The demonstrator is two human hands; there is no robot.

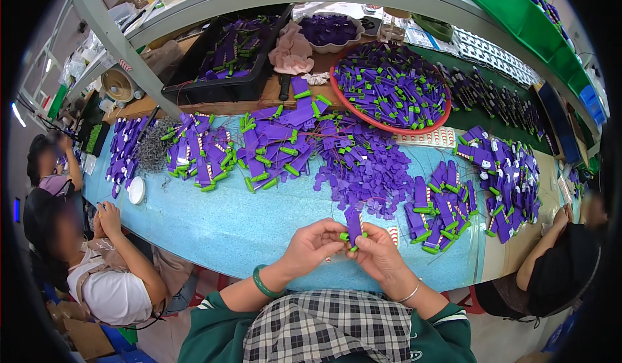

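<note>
A purple tag (354, 223) with a green clip is held upright between both hands at the near edge of the table (214, 224). The left hand (313, 244) is closed on its left side, the right hand (378, 251) pinched on its lower end. For a clean fit, the tag is best kept steady and square, fingertips kept close to the clip.

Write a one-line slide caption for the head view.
Both hands, left hand and right hand, pinch one purple tag over a blue table heaped with similar tags.
</note>
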